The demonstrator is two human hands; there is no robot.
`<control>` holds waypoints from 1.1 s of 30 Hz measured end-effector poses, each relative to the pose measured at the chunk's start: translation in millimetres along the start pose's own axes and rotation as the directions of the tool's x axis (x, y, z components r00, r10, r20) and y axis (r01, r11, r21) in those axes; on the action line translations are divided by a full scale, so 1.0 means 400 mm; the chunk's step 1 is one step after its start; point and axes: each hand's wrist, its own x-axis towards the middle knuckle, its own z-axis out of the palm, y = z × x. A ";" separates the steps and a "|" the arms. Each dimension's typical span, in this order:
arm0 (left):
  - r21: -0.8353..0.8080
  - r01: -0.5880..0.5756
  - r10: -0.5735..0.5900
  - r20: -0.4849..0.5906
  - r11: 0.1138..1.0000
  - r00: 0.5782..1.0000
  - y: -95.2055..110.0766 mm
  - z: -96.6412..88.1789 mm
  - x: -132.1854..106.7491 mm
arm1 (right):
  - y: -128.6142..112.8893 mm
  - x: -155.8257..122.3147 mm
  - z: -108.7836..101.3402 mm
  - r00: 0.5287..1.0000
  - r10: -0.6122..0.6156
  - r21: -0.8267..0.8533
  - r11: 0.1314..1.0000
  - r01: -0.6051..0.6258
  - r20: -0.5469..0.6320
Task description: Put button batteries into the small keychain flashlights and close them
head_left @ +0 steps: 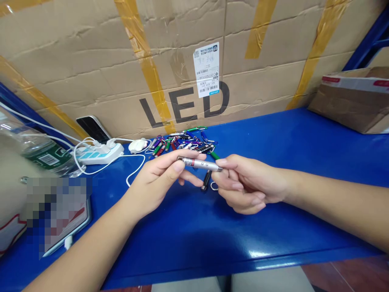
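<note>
Bright overhead light is glaring off the blue table (pixel 267 254) near its front edge; wide-angle distortion is bending the borders noticeably.

Blue metal bench (pixel 304 138) runs L to R, glossy, w/ a white glare patch near its front edge. Behind it a big cardboard carton (pixel 75 52) fills nearly the whole bkgd like a wall: creased, crossed by yellow tape strips (pixel 146 61), "LED" in black print, a white shipping label (pixel 206 69) over the D (text too small to read). Far R, a smaller cardboard box (pixel 349 101) w/ red-and-white tape sits on the bench; a blue rack upright (pixel 369 38) rises behind it. At L: white power strip (pixel 100 154) w/ white cables, dark phone (pixel 92 127) leaning on the carton, plastic bottle (pixel 42 152). Reddish-brown floor (pixel 349 275) shows bottom R.
</note>
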 end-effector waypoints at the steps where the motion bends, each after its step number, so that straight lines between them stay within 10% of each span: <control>1: -0.019 -0.002 0.002 0.006 1.000 1.000 -0.001 0.001 0.001 | 0.002 0.002 -0.003 1.000 -0.007 0.002 1.000 0.007 0.003; 19: -0.109 -0.016 0.008 -0.070 0.994 0.998 -0.019 0.010 0.011 | 0.004 0.009 -0.009 0.998 -0.031 -0.012 0.999 0.030 -0.048; 33: -0.160 0.005 -0.028 -0.143 0.987 0.989 -0.004 0.013 0.015 | -0.031 0.003 0.005 0.887 -0.287 -0.543 0.838 0.049 -0.363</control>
